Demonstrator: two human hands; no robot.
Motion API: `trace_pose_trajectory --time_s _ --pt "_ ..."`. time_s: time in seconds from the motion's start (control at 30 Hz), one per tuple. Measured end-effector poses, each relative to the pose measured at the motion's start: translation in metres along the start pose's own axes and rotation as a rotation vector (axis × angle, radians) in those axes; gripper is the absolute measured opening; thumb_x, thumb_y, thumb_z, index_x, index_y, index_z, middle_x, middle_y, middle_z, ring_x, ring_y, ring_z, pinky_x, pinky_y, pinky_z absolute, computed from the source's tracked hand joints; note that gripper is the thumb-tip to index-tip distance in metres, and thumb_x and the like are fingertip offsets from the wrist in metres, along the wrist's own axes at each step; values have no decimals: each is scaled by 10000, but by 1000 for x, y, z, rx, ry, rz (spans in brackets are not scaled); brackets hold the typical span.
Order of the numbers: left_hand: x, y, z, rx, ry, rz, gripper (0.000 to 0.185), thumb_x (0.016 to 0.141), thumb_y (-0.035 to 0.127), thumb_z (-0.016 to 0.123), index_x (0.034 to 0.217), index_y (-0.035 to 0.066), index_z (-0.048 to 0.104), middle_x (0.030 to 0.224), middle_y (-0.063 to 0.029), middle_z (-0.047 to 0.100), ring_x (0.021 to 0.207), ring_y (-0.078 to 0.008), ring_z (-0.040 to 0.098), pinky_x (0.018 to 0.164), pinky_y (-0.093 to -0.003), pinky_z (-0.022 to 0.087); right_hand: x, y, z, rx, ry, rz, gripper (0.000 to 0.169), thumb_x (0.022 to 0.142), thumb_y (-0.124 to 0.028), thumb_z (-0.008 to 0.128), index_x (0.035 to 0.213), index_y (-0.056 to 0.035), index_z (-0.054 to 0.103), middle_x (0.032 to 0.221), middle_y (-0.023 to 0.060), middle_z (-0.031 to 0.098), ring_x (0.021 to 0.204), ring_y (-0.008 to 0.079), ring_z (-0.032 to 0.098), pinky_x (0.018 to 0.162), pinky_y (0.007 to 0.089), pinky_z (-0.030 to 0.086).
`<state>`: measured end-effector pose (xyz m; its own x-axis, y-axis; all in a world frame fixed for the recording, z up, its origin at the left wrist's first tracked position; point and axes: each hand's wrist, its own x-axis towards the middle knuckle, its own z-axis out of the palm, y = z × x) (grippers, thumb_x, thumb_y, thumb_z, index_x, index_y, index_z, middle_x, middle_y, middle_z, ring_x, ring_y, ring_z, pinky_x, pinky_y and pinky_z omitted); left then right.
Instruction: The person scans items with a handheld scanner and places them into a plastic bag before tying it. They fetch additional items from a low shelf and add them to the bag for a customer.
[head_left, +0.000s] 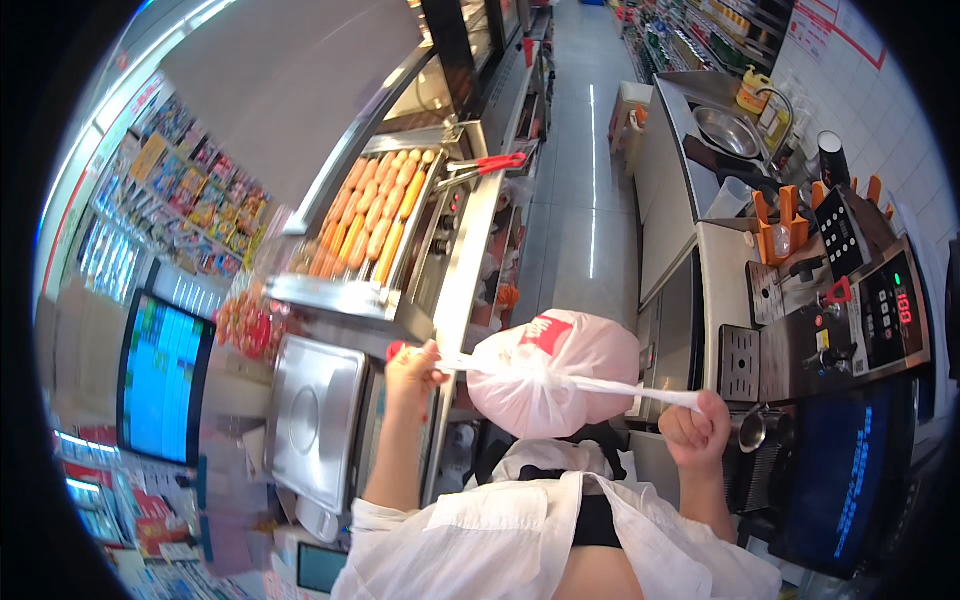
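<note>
A full white plastic bag (555, 375) with a red printed patch hangs in front of my body above the floor, its neck drawn together at the top. My left hand (414, 371) grips one twisted end of the bag, pulled out to the left. The other twisted end stretches to the right into my closed right hand (696, 429). Both ends look taut, and the neck is gathered between them. Whether a knot is there cannot be told. Something red shows beside my left fingers; what it is cannot be made out.
At left, a roller grill of sausages (367, 217) has red-handled tongs (487, 163) beside it, near a metal lid (315, 420) and a monitor (163, 375). At right are a steel sink (726, 131) and a drinks machine (840, 337). An aisle floor (585, 150) runs ahead between the counters.
</note>
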<state>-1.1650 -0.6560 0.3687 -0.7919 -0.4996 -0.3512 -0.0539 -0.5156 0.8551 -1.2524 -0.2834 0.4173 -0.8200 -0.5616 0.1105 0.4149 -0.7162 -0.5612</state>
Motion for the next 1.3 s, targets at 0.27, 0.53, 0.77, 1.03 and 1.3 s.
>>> trace_pose_trajectory --time_s 0.27,0.53,0.77,1.03,1.3 --pt "126 -7 114 319 -552 81 197 868 -4 617 1061 19 586 938 -63 640 783 -125 622 662 -263 530 145 -11 -47 -682 76 164 438 896 -190 522 482 -67 448 438 0 430 373 56 359 361 249 250" --pt "261 -24 262 817 -848 283 176 816 -94 488 942 -21 586 829 -128 622 765 -255 617 704 -319 491 358 -39 -105 -1100 -372 207 300 908 -276 557 742 -30 597 639 49 583 589 166 552 563 302 417" --pt "388 -23 345 482 -616 91 196 859 -134 434 931 -3 560 872 -75 582 825 -164 584 741 -285 475 499 -72 -205 -1606 -395 187 661 776 -317 709 1324 -118 399 1264 151 466 1145 325 506 939 418 434" --pt "568 -23 430 918 -779 313 223 806 -66 471 994 3 570 863 -138 569 794 -294 567 741 -350 455 645 -28 -346 -1661 -97 119 427 777 -255 625 1159 -83 544 854 137 648 837 340 630 730 430 501" --pt "772 -35 449 1039 -511 55 308 852 87 518 1152 27 558 978 -190 605 923 -364 585 796 -411 464 807 -19 -445 -1655 241 574 271 818 -238 568 1024 -67 606 868 203 648 841 392 625 725 476 489"
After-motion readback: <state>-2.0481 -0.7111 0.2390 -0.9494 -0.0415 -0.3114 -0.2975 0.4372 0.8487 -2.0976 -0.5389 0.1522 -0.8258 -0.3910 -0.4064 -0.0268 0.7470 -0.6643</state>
